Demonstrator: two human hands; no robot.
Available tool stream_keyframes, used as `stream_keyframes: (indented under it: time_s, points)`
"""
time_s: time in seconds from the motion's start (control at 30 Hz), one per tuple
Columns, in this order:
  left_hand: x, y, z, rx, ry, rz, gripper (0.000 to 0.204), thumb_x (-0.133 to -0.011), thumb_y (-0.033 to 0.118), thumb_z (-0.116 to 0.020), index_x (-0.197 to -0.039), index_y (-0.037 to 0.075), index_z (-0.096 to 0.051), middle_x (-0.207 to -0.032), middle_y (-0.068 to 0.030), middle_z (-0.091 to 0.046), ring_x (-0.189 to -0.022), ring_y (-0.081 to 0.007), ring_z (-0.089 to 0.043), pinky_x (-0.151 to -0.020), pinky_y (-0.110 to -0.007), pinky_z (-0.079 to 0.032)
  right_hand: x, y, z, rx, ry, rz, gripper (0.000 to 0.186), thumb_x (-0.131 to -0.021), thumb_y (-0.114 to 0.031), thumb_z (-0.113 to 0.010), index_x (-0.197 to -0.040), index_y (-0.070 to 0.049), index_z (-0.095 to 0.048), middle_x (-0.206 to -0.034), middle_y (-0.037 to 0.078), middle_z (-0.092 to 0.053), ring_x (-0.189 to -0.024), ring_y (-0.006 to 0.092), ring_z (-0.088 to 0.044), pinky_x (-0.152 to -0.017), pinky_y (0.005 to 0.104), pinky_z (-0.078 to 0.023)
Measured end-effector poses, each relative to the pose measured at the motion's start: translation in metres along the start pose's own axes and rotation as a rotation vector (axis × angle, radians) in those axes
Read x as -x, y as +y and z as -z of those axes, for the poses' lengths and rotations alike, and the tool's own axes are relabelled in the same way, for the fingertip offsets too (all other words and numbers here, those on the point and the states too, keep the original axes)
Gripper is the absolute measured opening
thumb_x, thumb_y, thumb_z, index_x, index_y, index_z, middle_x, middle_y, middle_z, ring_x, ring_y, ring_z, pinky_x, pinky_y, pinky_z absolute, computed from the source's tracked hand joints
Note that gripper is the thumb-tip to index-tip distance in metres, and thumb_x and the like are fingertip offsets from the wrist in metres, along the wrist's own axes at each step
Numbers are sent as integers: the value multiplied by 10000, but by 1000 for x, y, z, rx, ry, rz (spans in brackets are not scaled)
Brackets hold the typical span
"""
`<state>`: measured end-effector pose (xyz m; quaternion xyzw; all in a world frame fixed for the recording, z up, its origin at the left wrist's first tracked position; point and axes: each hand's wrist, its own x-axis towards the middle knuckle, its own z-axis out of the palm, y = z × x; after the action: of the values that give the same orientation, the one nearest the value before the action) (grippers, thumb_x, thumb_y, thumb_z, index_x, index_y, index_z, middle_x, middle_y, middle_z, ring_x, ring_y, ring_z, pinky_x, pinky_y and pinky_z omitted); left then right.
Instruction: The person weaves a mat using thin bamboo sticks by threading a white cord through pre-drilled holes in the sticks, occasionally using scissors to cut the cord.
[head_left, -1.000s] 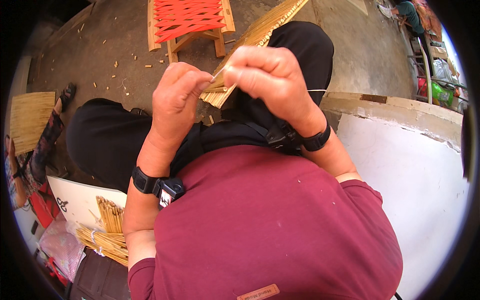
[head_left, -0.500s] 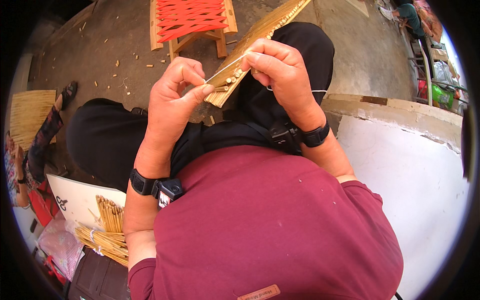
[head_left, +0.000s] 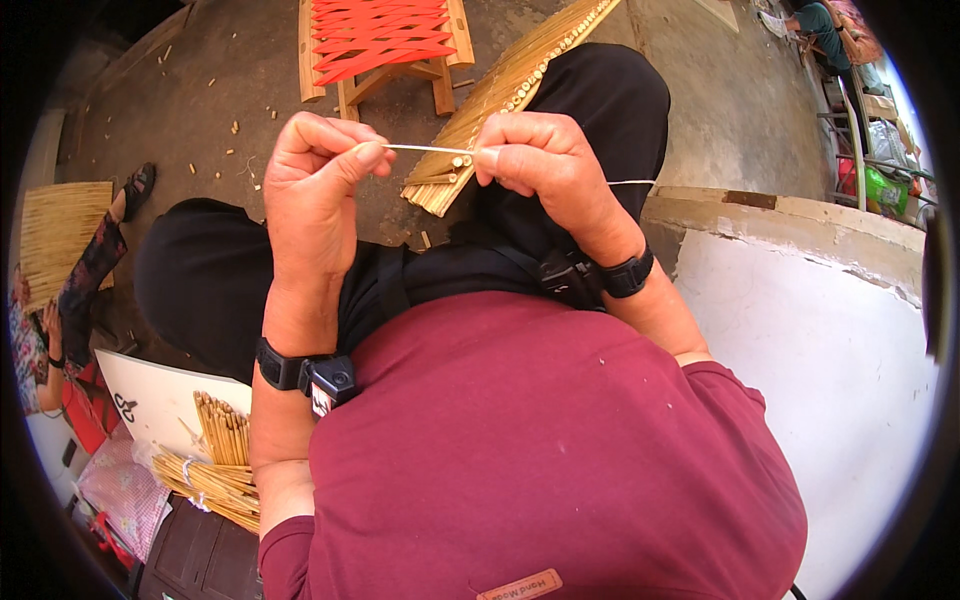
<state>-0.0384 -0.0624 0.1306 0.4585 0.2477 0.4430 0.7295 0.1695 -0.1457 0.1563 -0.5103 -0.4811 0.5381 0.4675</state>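
A thin white cord (head_left: 430,149) is stretched taut between my two hands in front of me. My left hand (head_left: 322,180) pinches one end between thumb and fingertips, held away from the reeds. My right hand (head_left: 545,160) pinches the cord further along, and its tail runs out past the wrist to the right. Behind and below the cord, a woven mat of thin straw-coloured sticks (head_left: 490,105) leans against my right thigh, its cut stick ends along the edge. A few stick ends stand out near its lower corner, beside my right hand's fingertips.
A wooden stool with red webbing (head_left: 385,35) stands ahead. Bundled sticks (head_left: 215,485) lie at lower left, by scissors (head_left: 123,406) on a white board. A seated person's leg and another mat (head_left: 62,240) are at far left. A white ledge (head_left: 800,370) borders my right.
My left hand has moved left and up, away from the mat's corner. The cord now runs nearly level between my hands, and my right hand has lowered a little.
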Motion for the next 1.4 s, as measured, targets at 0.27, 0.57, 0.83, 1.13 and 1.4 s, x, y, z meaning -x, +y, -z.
stream_keyframes:
  time_s: [0.27,0.57,0.83,1.13,1.4]
  points:
    - [1,20,10,-325,142,-38,263,-829,-69,-628,-1075,-2,-565,-842,-72,-655,-761,-151,-627,-746,-257,-491,4,-9,12,-95,-21,-1,172,-890,-136,-590,-772,-33,-660,-618,-50,-515,-526,21,-402,-481,198,-310]
    - [9,103,75,-952,498,-500,213,-837,-61,-647,-1046,-18,-654,-836,-61,-657,-767,-121,-621,-757,-219,-493,48,-34,68,408,239,-28,131,-896,-99,-601,-831,-16,-679,-636,-38,-537,-552,26,-459,-499,193,-351]
    - [35,169,124,-1088,636,-474,229,-890,-20,-615,-1118,-44,-625,-985,-104,-672,-873,-144,-648,-851,-236,-508,72,-7,113,501,580,0,140,-914,-107,-605,-845,-14,-684,-657,-45,-539,-568,31,-445,-509,197,-343]
    - [58,206,148,-1332,780,-474,213,-911,28,-611,-1108,-49,-626,-1048,-127,-669,-954,-178,-646,-901,-245,-481,90,70,164,483,855,-10,161,-937,-144,-588,-890,-31,-692,-623,-46,-507,-557,27,-431,-501,197,-325]
    - [47,207,196,-1595,714,-398,232,-927,142,-622,-1103,-8,-636,-1048,-60,-674,-946,-120,-627,-854,-220,-472,113,148,197,112,888,-267,237,-942,-258,-593,-819,-73,-674,-592,-47,-521,-508,25,-410,-465,192,-307]
